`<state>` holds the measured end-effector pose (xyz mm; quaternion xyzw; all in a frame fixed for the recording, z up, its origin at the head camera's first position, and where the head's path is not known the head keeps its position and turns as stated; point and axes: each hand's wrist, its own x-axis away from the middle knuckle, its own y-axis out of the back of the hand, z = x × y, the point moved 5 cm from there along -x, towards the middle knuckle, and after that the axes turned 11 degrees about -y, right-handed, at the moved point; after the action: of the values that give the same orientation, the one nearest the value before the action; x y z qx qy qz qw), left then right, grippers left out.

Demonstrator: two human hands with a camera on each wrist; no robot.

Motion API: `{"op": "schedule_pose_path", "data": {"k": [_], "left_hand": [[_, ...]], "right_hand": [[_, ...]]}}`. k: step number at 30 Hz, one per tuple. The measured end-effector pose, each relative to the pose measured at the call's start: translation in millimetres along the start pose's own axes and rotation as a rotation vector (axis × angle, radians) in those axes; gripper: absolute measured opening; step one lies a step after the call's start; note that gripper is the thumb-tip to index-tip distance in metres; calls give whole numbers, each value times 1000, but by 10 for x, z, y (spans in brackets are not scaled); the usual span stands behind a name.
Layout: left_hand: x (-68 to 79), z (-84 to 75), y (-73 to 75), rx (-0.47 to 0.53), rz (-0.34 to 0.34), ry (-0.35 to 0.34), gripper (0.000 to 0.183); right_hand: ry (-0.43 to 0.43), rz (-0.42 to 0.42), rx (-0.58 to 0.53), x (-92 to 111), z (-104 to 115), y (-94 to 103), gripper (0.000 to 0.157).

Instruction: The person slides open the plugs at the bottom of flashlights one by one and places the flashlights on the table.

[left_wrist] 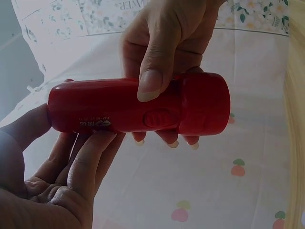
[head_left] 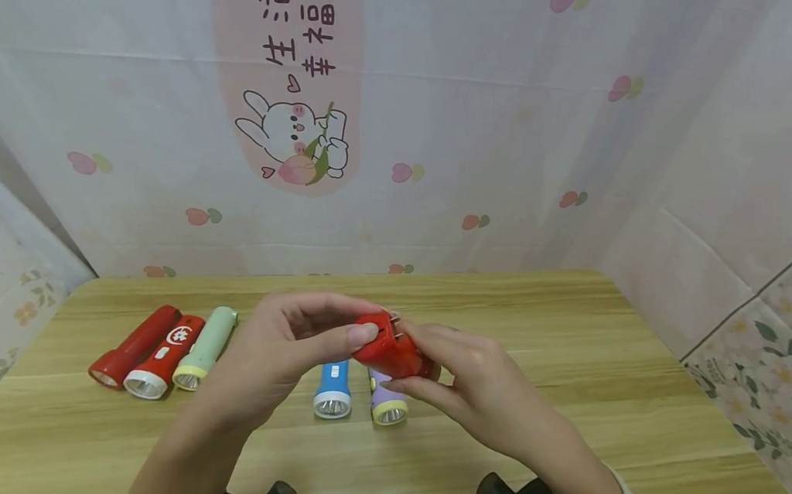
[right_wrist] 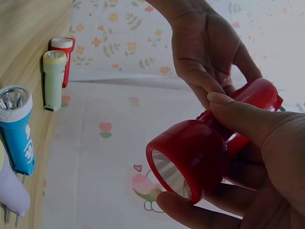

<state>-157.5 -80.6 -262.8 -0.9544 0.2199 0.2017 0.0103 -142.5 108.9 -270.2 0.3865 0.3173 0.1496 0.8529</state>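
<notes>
Both hands hold a red flashlight above the table, its tail end with two metal plug prongs facing up toward the head camera. My left hand pinches the tail end between thumb and fingers. My right hand grips the body close to the head, thumb on one side and fingers around the other. An oval slide switch and small white print show on the body in the left wrist view. In the right wrist view the lens faces down-left; whether it is lit I cannot tell.
Below the hands lie a blue flashlight and a purple one. To the left, a plain red flashlight, a red one with a white head and a pale green one lie side by side on the wooden table. Patterned cloth hangs behind.
</notes>
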Motion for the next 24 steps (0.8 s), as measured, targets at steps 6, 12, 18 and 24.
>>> {"op": "schedule_pose_path", "data": {"k": [6,12,18,24], "left_hand": [[-1,9,-1,-11,-2,0,26],[5,7,4,-21,0,10,27],[4,-7,4,-36,2,12,26],[8,-8,4,-51,-19,30,27]], "right_hand": [[1,14,-9,-2,11,0,42],[-4,17,-3,-3,19,-5,42],[-12,25,-7,0,29,1,41],[-18,31,-27,7,21,1,44]]}}
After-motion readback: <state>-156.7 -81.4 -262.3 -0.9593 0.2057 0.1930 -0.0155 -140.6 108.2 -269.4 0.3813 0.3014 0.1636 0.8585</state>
